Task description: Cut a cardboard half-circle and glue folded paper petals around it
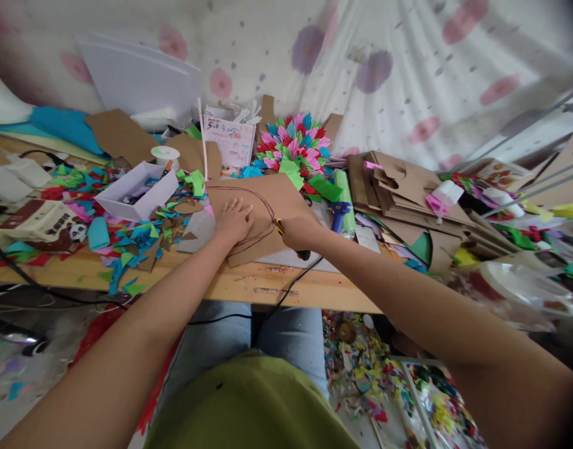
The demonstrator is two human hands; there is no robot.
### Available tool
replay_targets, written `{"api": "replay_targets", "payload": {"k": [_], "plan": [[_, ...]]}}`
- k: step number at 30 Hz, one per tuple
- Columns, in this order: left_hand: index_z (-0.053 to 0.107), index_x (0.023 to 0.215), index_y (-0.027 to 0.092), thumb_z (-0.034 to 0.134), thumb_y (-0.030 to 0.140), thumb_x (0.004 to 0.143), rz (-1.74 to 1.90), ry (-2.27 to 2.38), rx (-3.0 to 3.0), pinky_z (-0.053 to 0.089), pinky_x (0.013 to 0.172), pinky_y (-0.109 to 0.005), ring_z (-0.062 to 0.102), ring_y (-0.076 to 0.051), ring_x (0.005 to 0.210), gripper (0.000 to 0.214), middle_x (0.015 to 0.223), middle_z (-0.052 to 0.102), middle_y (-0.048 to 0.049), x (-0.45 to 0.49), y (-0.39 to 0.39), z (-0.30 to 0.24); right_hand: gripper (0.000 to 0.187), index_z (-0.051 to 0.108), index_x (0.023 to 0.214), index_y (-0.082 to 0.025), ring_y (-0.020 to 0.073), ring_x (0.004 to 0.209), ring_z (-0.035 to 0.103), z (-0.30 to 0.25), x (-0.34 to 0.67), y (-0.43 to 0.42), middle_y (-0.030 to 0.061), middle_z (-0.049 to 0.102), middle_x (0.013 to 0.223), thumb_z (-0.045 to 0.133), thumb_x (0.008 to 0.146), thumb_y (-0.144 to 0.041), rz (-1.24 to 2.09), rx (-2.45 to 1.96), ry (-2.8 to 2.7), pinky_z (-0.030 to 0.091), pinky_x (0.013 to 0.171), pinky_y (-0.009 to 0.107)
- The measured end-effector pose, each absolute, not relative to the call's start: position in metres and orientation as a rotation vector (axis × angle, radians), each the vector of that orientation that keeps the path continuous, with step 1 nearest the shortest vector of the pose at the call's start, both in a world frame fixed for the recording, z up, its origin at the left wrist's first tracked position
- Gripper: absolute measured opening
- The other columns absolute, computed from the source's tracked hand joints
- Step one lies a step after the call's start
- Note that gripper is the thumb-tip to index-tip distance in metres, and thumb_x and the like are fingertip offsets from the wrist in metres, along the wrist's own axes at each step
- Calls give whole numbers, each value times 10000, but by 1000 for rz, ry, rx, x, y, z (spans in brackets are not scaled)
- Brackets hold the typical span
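A sheet of brown cardboard lies near the front edge of the wooden table, marked with several dark curved lines that form a large round outline. My left hand rests flat on it inside the outline, fingers spread. On the right side of the curve, my right hand is wrapped round a yellow-and-black utility knife. The knife's tip meets the cardboard at the drawn line; its blade is too small to make out. Beneath the sheet, a pale grey board shows at the lower right.
Behind the cardboard stand a colourful paper flower ball and a white box. A blue glue gun lies to the right, near stacked cardboard pieces. Paper scraps surround an open box at left. A black cable crosses the table edge.
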State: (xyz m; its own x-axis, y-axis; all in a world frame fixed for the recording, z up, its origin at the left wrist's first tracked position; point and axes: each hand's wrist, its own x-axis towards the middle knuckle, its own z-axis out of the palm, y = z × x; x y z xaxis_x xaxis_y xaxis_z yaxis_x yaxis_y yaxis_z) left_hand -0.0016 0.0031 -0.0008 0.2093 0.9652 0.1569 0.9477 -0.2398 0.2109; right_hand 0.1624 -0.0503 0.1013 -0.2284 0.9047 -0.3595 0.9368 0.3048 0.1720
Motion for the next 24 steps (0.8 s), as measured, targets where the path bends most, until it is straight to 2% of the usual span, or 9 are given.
{"api": "replay_targets", "payload": {"k": [4, 9, 15, 18, 21, 24], "plan": [[463, 1318, 203, 320, 336, 881, 408, 1902, 2386, 170, 1109, -416, 248, -251, 1362, 478, 1471, 307, -84, -2, 3, -2, 268, 686, 973, -148, 248, 843, 624, 90, 167, -43, 125, 697, 920, 569, 745, -224, -69, 1605, 2214, 432, 721, 294], [463, 1319, 207, 315, 337, 880, 441, 1913, 2398, 171, 1109, -412, 258, -245, 1357, 481, 1461, 332, -74, -2, 1, -3, 250, 708, 904, -159, 272, 847, 616, 88, 172, -36, 121, 698, 840, 638, 708, -297, -183, 1590, 2177, 441, 738, 326], [467, 1316, 202, 309, 340, 882, 459, 1904, 2398, 182, 1107, -407, 255, -240, 1360, 482, 1456, 342, -62, -2, 1, -2, 259, 707, 926, -127, 279, 824, 624, 113, 160, -47, 146, 699, 834, 578, 762, -281, -212, 1634, 2092, 448, 705, 339], [463, 1318, 201, 306, 335, 886, 460, 1901, 2415, 192, 1107, -402, 262, -235, 1358, 479, 1454, 347, -60, -3, 1, -2, 279, 687, 982, -130, 241, 791, 640, 130, 164, -52, 134, 700, 879, 497, 815, -248, -323, 1687, 2131, 444, 667, 303], [447, 1327, 186, 325, 320, 884, 495, 1879, 2406, 194, 1112, -397, 280, -228, 1350, 479, 1438, 373, -69, -5, 0, 0, 334, 617, 1117, -155, 198, 742, 649, 139, 181, -50, 105, 701, 906, 466, 832, -243, -444, 1840, 2146, 441, 637, 265], [444, 1324, 165, 384, 289, 863, 640, 1883, 2318, 223, 1109, -381, 339, -219, 1319, 481, 1407, 418, -87, -8, -2, 6, 366, 558, 1163, -134, 218, 814, 648, 131, 201, -43, 129, 684, 978, 466, 837, -271, -344, 2011, 2178, 448, 667, 272]]}}
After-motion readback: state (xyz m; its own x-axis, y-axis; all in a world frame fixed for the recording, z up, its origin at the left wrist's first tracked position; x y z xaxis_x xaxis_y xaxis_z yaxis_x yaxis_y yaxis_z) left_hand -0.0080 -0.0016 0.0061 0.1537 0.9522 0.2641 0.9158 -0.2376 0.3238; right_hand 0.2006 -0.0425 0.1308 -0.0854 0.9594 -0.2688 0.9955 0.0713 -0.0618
